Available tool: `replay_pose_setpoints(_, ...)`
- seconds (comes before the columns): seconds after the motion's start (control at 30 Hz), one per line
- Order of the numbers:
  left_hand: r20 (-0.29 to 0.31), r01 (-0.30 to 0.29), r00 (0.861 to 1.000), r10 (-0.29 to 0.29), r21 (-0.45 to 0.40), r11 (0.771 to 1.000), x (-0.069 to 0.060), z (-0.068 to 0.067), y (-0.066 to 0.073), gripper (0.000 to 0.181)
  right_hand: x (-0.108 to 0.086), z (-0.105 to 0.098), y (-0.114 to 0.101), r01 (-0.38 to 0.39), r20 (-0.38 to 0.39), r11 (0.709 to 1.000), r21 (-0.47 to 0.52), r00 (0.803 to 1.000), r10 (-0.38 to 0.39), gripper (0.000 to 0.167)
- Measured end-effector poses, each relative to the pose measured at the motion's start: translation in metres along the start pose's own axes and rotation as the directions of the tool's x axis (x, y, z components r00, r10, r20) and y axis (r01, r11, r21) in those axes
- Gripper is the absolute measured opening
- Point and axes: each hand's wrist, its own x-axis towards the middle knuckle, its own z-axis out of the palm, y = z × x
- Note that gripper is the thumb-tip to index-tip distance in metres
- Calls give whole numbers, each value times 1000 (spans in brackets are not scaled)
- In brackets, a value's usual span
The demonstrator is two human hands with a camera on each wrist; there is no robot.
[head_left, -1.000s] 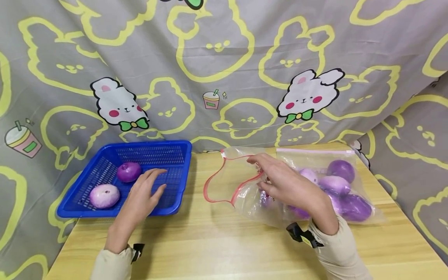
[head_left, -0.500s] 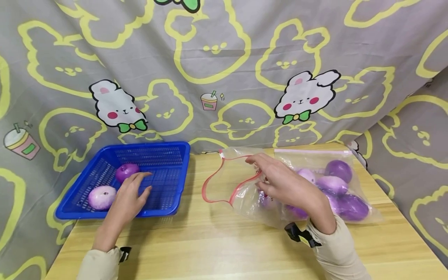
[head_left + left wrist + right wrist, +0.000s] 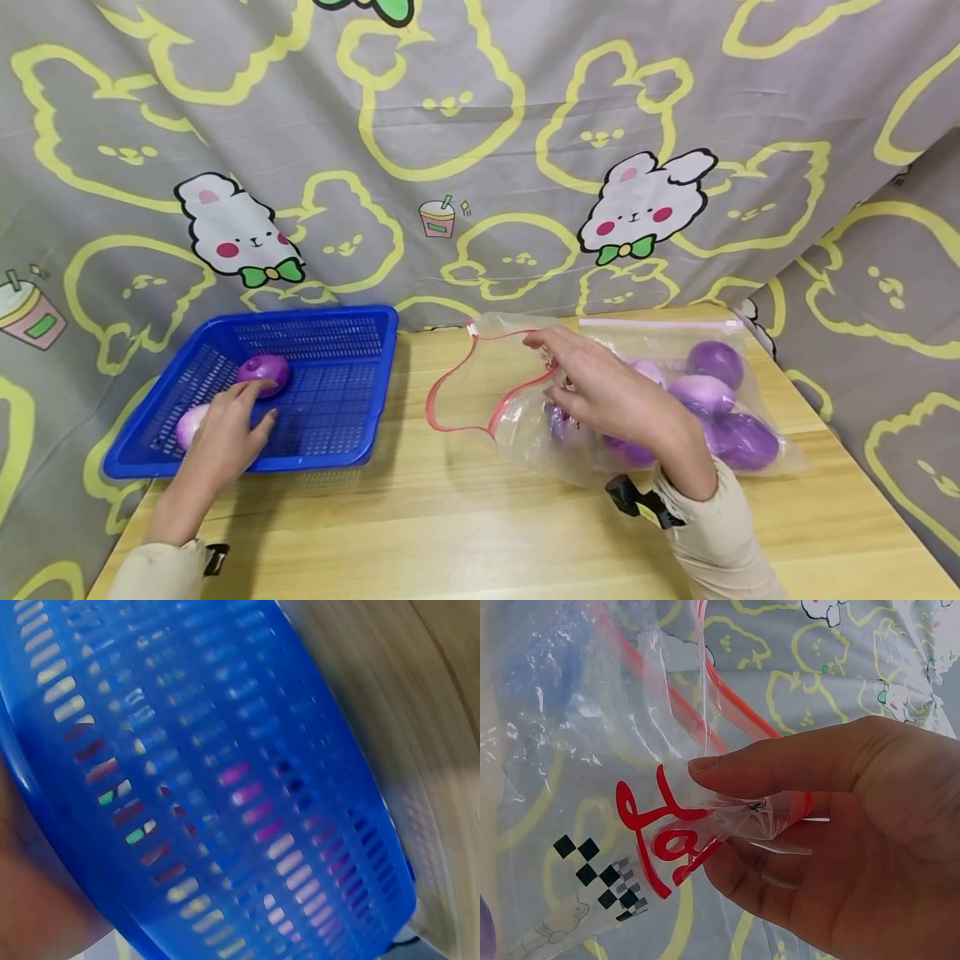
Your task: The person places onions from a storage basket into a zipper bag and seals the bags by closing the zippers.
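Observation:
In the head view my left hand (image 3: 228, 437) reaches into a blue plastic basket (image 3: 315, 460), its thumb and fingers apart above a pale purple onion (image 3: 191, 425), which it partly hides. I cannot tell whether the fingertips touch it. Beyond them lies a darker purple onion (image 3: 266, 372). At the right, my right hand (image 3: 607, 387) holds up a clear zip bag (image 3: 517, 429) with a red-edged mouth, gaping to the left. The right wrist view shows its plastic film (image 3: 742, 814) pinched between thumb and fingers. Purple shapes show through this bag.
Behind the right hand lies another clear bag (image 3: 615, 337) with a pale purple zip strip and several purple onions (image 3: 716, 364). A wooden table (image 3: 420, 533) bears everything. A grey patterned curtain (image 3: 480, 167) hangs close behind it.
My left hand has moved left and down in the basket, from its middle to over the pale onion. The right hand keeps its hold on the bag, and the head view has shifted slightly.

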Motion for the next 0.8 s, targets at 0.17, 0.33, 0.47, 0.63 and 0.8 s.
replay_pose_setpoints(0.17,-5,-10,1000,10,21,1000,-5,-4,-8,39,0,0,0,-1,1,1000,1,1000,1,60)
replay_pose_setpoints(0.33,-7,-12,1000,12,36,999,-6,-10,-14,36,0,0,1,-6,0,1000,-9,1000,6,59)
replay_pose_setpoints(0.47,16,25,1000,-25,47,999,-8,-15,-23,38,0,-1,0,-10,1,1000,-11,1000,10,59)
replay_pose_setpoints(0.63,39,99,994,-102,72,992,-12,-20,-35,40,-1,-2,1,-22,2,1000,6,1000,22,60)
replay_pose_setpoints(0.8,84,221,968,-235,152,963,-17,-31,-53,38,-1,0,2,-10,2,1000,6,1000,10,59)
